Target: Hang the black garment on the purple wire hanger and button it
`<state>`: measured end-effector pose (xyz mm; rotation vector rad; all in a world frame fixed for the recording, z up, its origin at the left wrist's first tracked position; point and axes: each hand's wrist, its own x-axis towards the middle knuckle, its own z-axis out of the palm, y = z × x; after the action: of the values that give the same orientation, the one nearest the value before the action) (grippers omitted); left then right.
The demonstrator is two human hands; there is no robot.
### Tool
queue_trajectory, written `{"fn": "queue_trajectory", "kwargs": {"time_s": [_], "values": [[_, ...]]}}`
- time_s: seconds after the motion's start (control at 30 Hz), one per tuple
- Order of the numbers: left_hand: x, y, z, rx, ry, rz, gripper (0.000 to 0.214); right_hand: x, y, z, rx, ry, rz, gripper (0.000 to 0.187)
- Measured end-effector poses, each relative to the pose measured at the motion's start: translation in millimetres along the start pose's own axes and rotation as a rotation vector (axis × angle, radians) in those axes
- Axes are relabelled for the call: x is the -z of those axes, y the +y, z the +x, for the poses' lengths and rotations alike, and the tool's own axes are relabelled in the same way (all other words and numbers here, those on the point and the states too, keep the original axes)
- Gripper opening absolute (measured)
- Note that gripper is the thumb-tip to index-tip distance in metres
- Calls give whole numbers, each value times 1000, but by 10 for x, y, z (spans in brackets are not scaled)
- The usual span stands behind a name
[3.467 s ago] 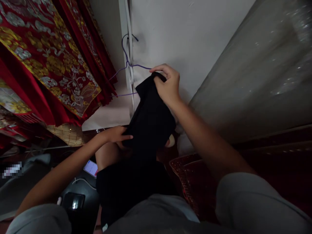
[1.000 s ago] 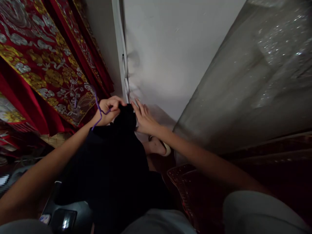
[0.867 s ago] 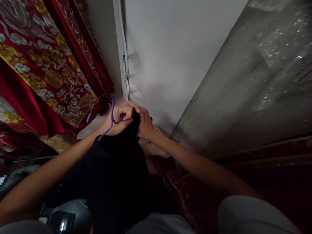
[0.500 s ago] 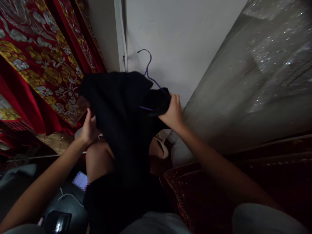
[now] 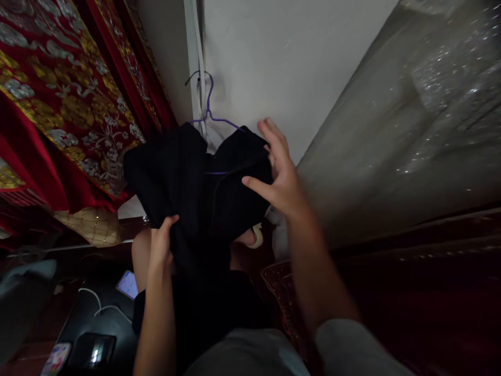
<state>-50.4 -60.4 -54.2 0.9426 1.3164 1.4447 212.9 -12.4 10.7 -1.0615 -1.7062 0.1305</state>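
Observation:
A black garment (image 5: 235, 156) hangs over a purple clothes hanger (image 5: 209, 107) in front of me, above my lap. The hanger's hook and shoulders show above the neck opening, and a short stretch of its lower bar is visible inside. My left hand (image 5: 162, 240) grips the garment's lower left side, thumb on top of the cloth and fingers hidden behind. At the garment's right shoulder, my right hand (image 5: 279, 175) is spread, thumb and fingers apart, close against the fabric. Whether its fingertips touch the cloth is unclear.
Red curtain-like cloth with gold and silver embroidery (image 5: 74, 99) hangs at left. Plastic wrapping (image 5: 391, 115) covers a large object at right. Low on the left, a dark surface (image 5: 84, 313) bears a lit phone (image 5: 127, 284), a white cable (image 5: 97, 303) and a black device (image 5: 93, 351).
The hanger has shifted left and sits more level within the garment. My right hand has opened from its hold on the shoulder. My left hand has moved right and lower on the cloth.

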Motion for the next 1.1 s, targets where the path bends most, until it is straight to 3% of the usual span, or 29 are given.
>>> {"fn": "queue_trajectory", "kwargs": {"time_s": [0.1,0.17,0.23,0.3,0.43,0.5,0.6,0.7,0.77,0.83,0.9,0.97,1.03,1.1], "values": [[-163,-98,-185,119,115,-161,32,-482,-106,-435,-280,313,225,73],[-271,-157,-252,162,91,-215,39,-885,-161,-780,-557,388,317,60],[-327,-193,-278,155,77,-227,39,-1174,-198,-1064,-761,250,508,49],[-326,-204,-281,113,81,-217,37,-1268,-218,-1221,-818,59,674,42],[-268,-205,-292,89,88,-186,40,-1060,-224,-1225,-767,-287,766,42],[-240,-218,-307,77,85,-171,43,-932,-229,-1202,-831,-383,823,39],[-169,-257,-312,58,94,-164,46,-786,-233,-1236,-901,-385,889,31],[-56,-310,-270,-9,136,-73,44,-612,-193,-1296,-842,-336,838,28],[10,-350,-237,-195,234,58,45,-460,-158,-1313,-834,-267,774,27],[35,-387,-239,-475,384,201,48,-317,-144,-1306,-843,-194,713,25],[-6,-422,-299,-693,470,296,48,-230,-168,-1281,-840,-186,687,23],[-109,-461,-413,-729,325,331,37,-225,-225,-1248,-823,-245,697,22],[-240,-514,-552,-648,15,333,25,-290,-291,-1223,-796,-325,722,22],[-353,-585,-676,-570,-165,311,18,-388,-343,-1224,-771,-385,742,21]]}}
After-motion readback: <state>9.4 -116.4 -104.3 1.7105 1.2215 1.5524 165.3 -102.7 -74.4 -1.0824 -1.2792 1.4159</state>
